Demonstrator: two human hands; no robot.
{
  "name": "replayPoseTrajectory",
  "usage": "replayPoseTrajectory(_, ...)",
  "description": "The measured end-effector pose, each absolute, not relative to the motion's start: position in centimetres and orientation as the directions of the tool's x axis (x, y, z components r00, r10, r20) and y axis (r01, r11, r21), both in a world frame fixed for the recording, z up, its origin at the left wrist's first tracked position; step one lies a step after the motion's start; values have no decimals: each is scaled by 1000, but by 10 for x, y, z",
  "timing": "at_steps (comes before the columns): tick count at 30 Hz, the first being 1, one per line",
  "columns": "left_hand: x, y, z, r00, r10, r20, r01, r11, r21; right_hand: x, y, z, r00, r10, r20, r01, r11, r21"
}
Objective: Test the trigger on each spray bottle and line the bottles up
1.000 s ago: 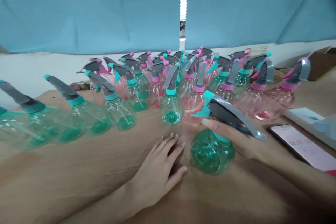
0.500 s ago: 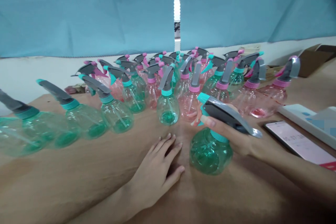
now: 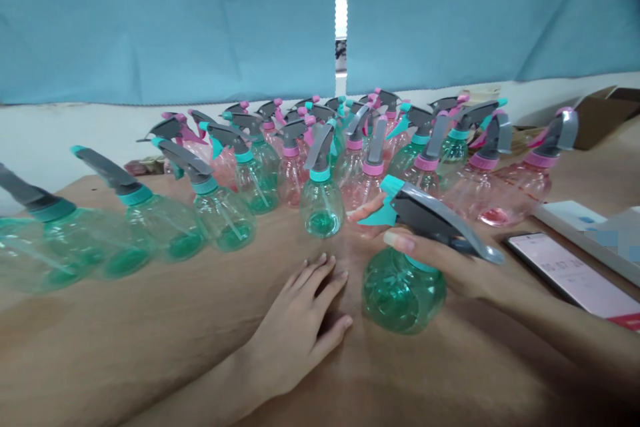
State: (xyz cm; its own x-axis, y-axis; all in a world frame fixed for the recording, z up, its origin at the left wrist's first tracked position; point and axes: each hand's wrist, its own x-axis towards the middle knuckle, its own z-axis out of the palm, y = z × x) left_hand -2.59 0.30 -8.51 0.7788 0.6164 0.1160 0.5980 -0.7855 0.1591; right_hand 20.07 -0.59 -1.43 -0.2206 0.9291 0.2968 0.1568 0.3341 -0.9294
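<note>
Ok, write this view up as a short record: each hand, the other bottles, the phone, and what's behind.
Left hand: palm down on the wooden table, fingers slightly spread
Right hand: gripping a green spray bottle around its neck, below the grey-and-turquoise spray head
Other bottles: green bottles at front left; pink bottles at right; both colours mixed behind
Phone: at right, face up, screen lit
Backdrop: blue cloth

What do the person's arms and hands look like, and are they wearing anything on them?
The left hand and right hand wear no gloves. No sleeve or watch shows on either forearm. The left fingers look slim, with no ring visible; the right thumbnail looks rather long. Some right fingers are hidden.
</note>
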Motion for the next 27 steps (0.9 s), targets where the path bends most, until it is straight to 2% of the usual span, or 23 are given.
replayPoseTrajectory(6,-26,4,-86,781,612,121,595,-789,153,200,-4,-17,-239,921,307,93,336,-937)
replayPoseTrajectory(9,-26,4,-87,779,615,120,599,-787,149,200,-4,-15,-235,923,305,135,342,-930)
replayPoseTrajectory(15,-26,3,-87,778,616,123,598,-786,155,201,-2,-11,-337,893,297,176,370,-912)
replayPoseTrajectory(21,-26,3,-85,780,614,123,597,-788,153,199,-5,-13,-243,934,262,128,299,-946)
replayPoseTrajectory(27,-26,3,-85,777,616,129,596,-787,160,201,-3,-16,-278,916,289,90,324,-942)
